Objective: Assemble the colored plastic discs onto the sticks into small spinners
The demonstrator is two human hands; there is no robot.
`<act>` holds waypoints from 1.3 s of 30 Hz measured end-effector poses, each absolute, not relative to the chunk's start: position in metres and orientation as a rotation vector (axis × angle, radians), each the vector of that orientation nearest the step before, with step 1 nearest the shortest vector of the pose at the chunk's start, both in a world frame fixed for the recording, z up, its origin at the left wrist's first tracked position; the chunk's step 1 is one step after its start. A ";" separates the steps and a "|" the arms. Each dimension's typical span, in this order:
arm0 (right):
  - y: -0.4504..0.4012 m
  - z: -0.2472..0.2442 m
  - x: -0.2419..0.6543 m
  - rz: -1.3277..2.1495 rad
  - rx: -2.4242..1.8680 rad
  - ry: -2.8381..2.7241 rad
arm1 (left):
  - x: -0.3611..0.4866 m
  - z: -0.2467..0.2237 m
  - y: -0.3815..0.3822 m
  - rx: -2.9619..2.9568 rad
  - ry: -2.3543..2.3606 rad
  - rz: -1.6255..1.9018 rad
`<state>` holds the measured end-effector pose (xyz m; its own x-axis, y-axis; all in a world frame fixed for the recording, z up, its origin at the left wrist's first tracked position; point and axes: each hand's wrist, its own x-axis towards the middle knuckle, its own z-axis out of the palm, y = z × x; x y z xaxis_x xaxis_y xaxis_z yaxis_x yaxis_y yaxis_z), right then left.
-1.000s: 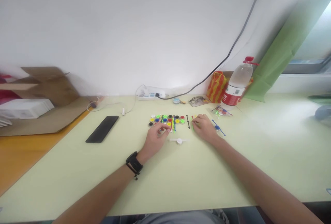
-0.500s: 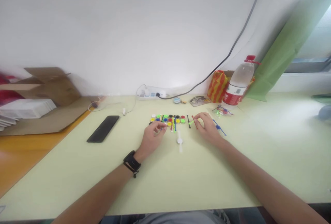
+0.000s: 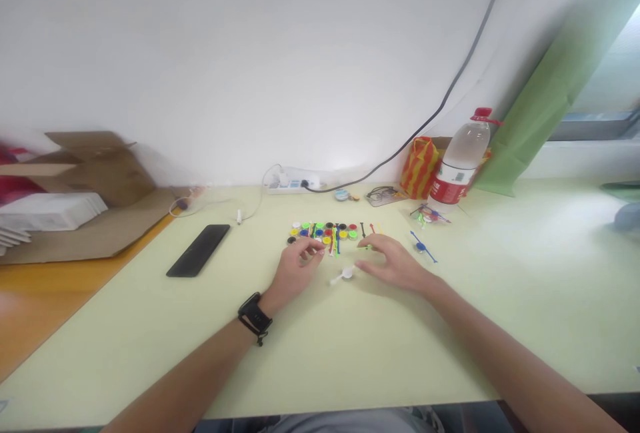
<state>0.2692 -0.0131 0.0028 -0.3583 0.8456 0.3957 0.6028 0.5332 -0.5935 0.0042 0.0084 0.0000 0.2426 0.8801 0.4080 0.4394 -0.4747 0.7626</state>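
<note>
My left hand (image 3: pixel 299 263) hovers at the near side of the small round coloured discs (image 3: pixel 320 232), thumb and index finger pinched together; whatever is between them is too small to make out. My right hand (image 3: pixel 393 261) is open, thumb and fingers spread apart. Its thumb tip is at one end of a white spinner (image 3: pixel 347 274), a round disc with a thin arm lying across it. Under its fingertips lies a green stick (image 3: pixel 364 246). Several coloured sticks (image 3: pixel 337 241) lie across and beside the discs. Right of my right hand is a blue spinner (image 3: pixel 421 246).
A black phone (image 3: pixel 199 250) lies at left, near an open cardboard box (image 3: pixel 95 166). Along the wall are a power strip (image 3: pixel 295 182) and a black cable (image 3: pixel 395 153). A large bottle (image 3: pixel 463 160) stands at back right, with more coloured pieces (image 3: pixel 429 214) before it.
My right hand has moved left and nearer, its pinch opening and leaving the green stick on the table. The white spinner's arm has turned from upright to slanted. My left hand has barely moved.
</note>
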 end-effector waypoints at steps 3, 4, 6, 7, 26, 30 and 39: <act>-0.021 0.002 0.259 0.533 -1.141 -2.191 | 0.005 0.001 0.006 2.041 1.173 1.149; -0.023 0.002 0.255 0.549 -1.127 -2.223 | 0.005 0.001 0.006 2.046 1.164 1.146; -0.025 0.001 0.250 0.570 -1.092 -2.282 | 0.005 0.001 0.005 2.049 1.154 1.138; -0.026 0.001 0.249 0.578 -1.076 -2.306 | 0.006 0.001 0.005 2.046 1.152 1.128; -0.029 -0.007 0.237 0.365 -0.980 -2.443 | 0.006 -0.006 0.004 1.997 1.053 0.915; -0.027 -0.007 0.240 0.440 -1.001 -2.348 | 0.006 -0.001 0.004 1.882 1.011 0.904; -0.026 -0.004 0.242 0.394 -0.901 -2.221 | 0.010 0.018 -0.008 1.226 0.634 0.631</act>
<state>0.2423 -0.0261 -0.0035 -0.5151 0.7018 0.4920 0.4898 0.7121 -0.5030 0.0100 -0.0076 0.0179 0.6713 0.7345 -0.0990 -0.0957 0.2183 0.9712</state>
